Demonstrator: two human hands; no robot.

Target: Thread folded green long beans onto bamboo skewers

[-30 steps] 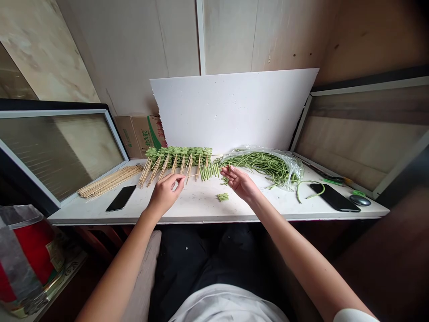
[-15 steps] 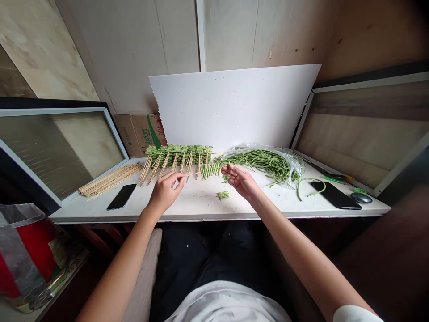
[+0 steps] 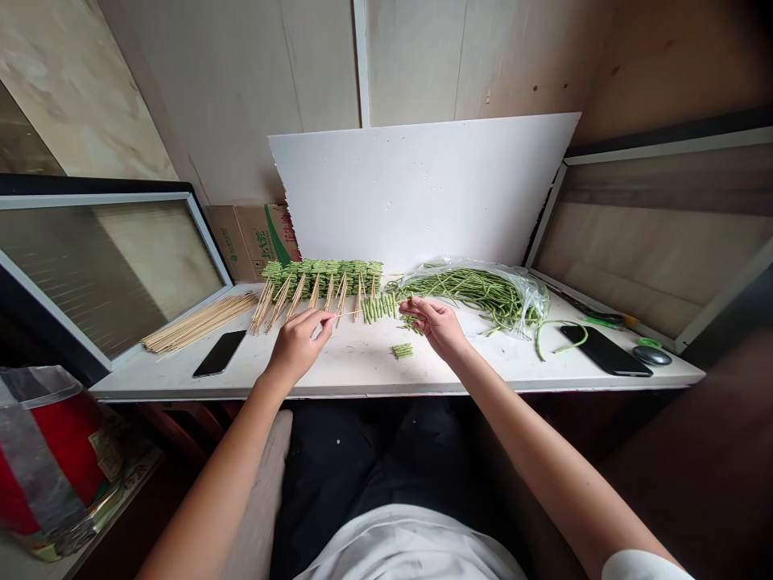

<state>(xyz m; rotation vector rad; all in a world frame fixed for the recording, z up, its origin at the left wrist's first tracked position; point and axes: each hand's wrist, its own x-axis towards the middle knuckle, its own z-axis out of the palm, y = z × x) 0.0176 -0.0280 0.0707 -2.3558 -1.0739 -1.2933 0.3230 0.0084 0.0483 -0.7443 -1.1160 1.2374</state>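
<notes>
Starting at the far left, a red container (image 3: 48, 459) wrapped in clear plastic sits low beside the counter (image 3: 362, 379). Up on the counter lie a bundle of bare wooden skewers (image 3: 199, 322) and a black phone (image 3: 221, 354). Behind them runs a row of loaded skewers (image 3: 320, 279), packed with green bean pieces, sticks fanning forward.

Now the left hand (image 3: 297, 348), thumb and fingers clamped on the near end of one skewer (image 3: 347, 313)! That skewer runs right through a short line of cut beans (image 3: 379, 307), sitting between the two hands. The right hand (image 3: 436, 326) has its fingertips (image 3: 416, 304) together at the skewer's far end, though whether they grip it is too small to tell.

Just below lies a small stack of bean pieces (image 3: 402, 350). Further right, a plastic bag (image 3: 531, 298) of long green beans (image 3: 477, 294), then a second black phone (image 3: 605, 362).
</notes>
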